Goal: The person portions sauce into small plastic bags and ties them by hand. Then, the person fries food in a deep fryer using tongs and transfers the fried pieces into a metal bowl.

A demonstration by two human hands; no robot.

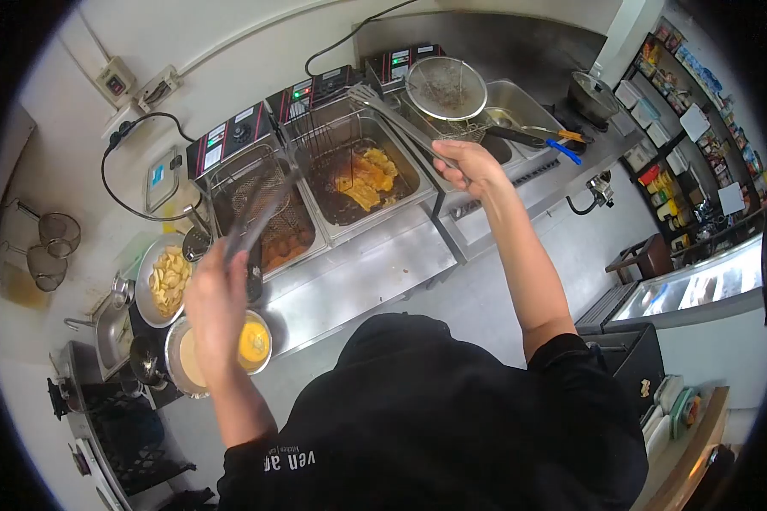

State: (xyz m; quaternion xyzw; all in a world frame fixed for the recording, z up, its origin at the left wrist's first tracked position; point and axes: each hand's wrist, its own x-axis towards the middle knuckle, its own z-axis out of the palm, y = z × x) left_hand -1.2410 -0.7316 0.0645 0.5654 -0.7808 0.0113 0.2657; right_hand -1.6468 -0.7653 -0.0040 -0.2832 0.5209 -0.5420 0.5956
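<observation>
From left to right: two small mesh strainers (pixel 53 251) hung on the wall above a sink (pixel 111 337). Beside the sink, a bowl (pixel 143 294) held pale yellow slices (pixel 170 278); just in front of it stood a second bowl (pixel 173 356) of cream-coloured liquid and, touching or nearly so, a third (pixel 268 330) of bright yellow liquid. The left hand (pixel 215 294), blurred, was raised over these bowls with its fingers curled around a grey utensil (pixel 262 213), whose far end extended over the left fryer (pixel 298 261); its exact form could not be told. A wire basket (pixel 274 200) sat in that fryer. In the middle fryer (pixel 382 218), golden food (pixel 366 179) lay in dark oil. The right hand (pixel 471 166), raised over the front of the fryers, pinched the near end of long metal tongs (pixel 407 128), which slanted up and leftward across the right side of the middle fryer, apart from the food. Farther right were a round mesh strainer (pixel 446 88), a blue-handled utensil (pixel 564 152) and a dark pot (pixel 592 100). A bare steel surface (pixel 362 272) ran before the fryers.
</observation>
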